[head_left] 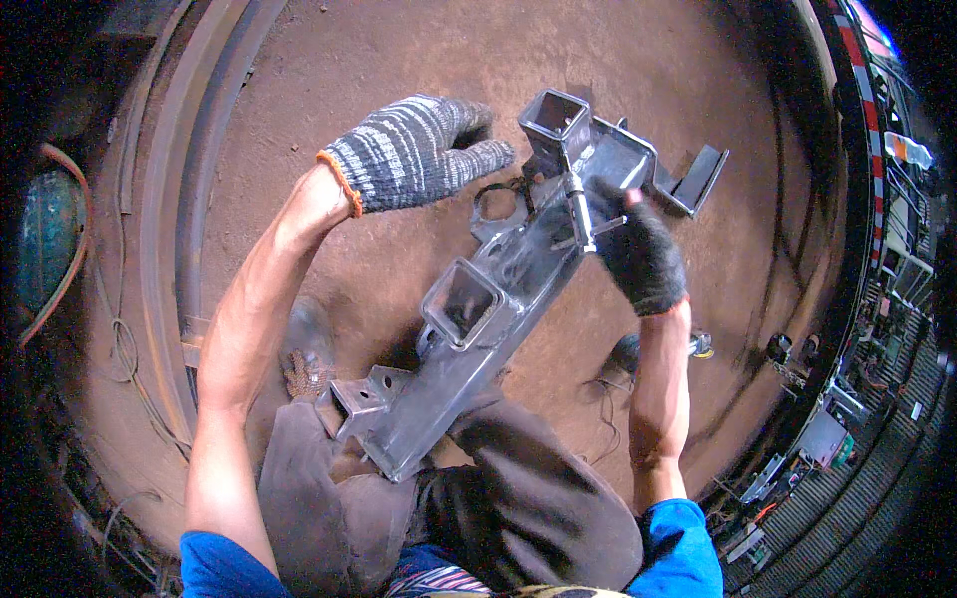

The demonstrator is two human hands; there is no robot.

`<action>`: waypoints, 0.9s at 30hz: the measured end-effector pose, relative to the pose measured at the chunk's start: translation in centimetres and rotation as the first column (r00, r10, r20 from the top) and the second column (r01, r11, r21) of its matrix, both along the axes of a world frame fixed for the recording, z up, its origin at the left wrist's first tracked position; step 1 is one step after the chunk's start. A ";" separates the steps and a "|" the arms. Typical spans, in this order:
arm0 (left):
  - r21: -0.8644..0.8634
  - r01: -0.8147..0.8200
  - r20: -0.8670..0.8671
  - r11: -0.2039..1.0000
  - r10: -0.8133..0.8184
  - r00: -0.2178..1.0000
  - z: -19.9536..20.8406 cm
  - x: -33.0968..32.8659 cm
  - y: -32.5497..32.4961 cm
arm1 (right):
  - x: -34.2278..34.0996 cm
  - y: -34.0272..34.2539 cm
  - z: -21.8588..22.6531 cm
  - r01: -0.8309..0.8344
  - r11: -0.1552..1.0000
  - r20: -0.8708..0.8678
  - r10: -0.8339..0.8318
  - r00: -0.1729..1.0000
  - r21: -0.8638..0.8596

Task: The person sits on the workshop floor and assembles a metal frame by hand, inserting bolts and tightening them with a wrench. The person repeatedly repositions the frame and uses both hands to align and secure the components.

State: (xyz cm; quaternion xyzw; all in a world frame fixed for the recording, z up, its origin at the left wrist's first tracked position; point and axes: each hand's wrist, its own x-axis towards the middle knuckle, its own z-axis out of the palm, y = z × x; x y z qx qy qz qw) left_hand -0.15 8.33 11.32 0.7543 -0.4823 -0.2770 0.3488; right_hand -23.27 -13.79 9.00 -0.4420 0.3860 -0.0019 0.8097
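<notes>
A grey welded steel frame (533,289) slants across my lap, its near end by my knees. Short square tubes stand up from it, one at the middle (464,302) and one at the far end (554,114). My left hand (414,154), in a black-and-white knit glove with an orange cuff, hovers left of the far end, thumb and bent fingers apart, holding nothing. My right hand (643,257), in a dark glove, closes at a shiny T-handled metal rod (578,209) lying against the frame's far part. Its fingers are partly hidden in dark shade.
Brown dirt floor (344,244) lies under the frame. Long steel beams (184,199) run along the left. A power tool with a cord (626,351) rests on the floor beyond my right knee. Racks and corrugated sheet (847,518) stand at the right.
</notes>
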 end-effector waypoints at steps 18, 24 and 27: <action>0.003 -0.013 0.026 1.000 0.013 1.000 0.0 -0.1 0.3 | 2.7 6.8 6.9 -0.114 0.419 -0.096 0.063 0.993 -0.901; -0.017 -0.046 0.025 0.999 0.046 0.999 -0.4 -0.6 0.6 | -1.4 5.5 0.3 -0.041 0.986 -0.006 0.043 0.999 0.164; -0.008 -0.010 -0.033 1.000 0.010 0.999 -0.3 -0.8 0.2 | 1.1 6.9 0.6 -0.164 0.666 -0.142 0.088 0.986 -0.728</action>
